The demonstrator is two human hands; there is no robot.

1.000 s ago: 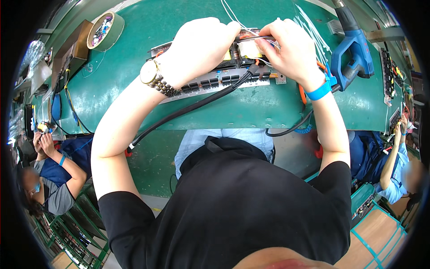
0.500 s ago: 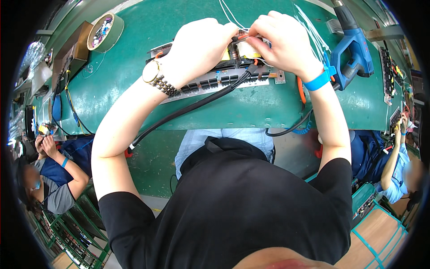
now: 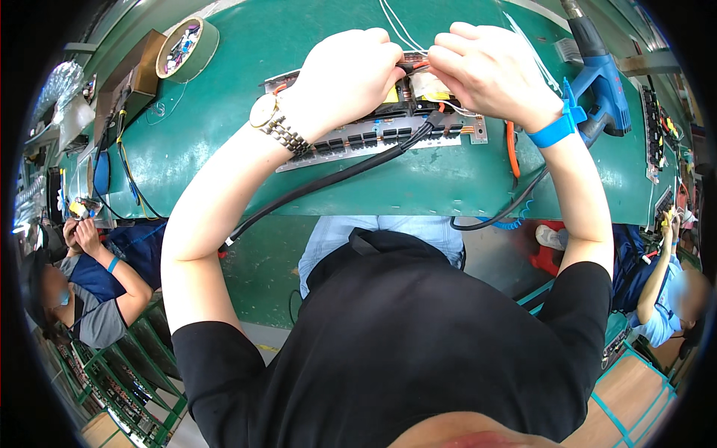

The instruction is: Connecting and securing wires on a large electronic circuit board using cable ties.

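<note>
Both my hands work over a long electronic assembly, a silver board (image 3: pixel 299 160) with a row of black components. My left hand (image 3: pixel 343 75) is closed, thumb and fingers pinched at an orange wire (image 3: pixel 420 65) above the board. Facing it, my right hand (image 3: pixel 489 75) has its fingers curled together at the wire's other side; what they grip is hidden. Thin white strands (image 3: pixel 403 28) run down to the gap between the hands. Below them lie a yellow-covered part (image 3: pixel 391 95) and a whitish wrapped part (image 3: pixel 429 84). A thick black cable (image 3: pixel 328 179) leads from the board past the table edge.
A blue heat gun (image 3: pixel 601 86) lies at the right, near white strips (image 3: pixel 534 48). An orange cable (image 3: pixel 512 149) is beside the board. At the far left are a round tub of small parts (image 3: pixel 188 48) and a cardboard box (image 3: pixel 142 78). Co-workers sit at both sides.
The view has shifted slightly, so the bench appears further right and lower. My hands stay at the wires, with the fingertips a little further apart and more of the orange wire showing between them.
</note>
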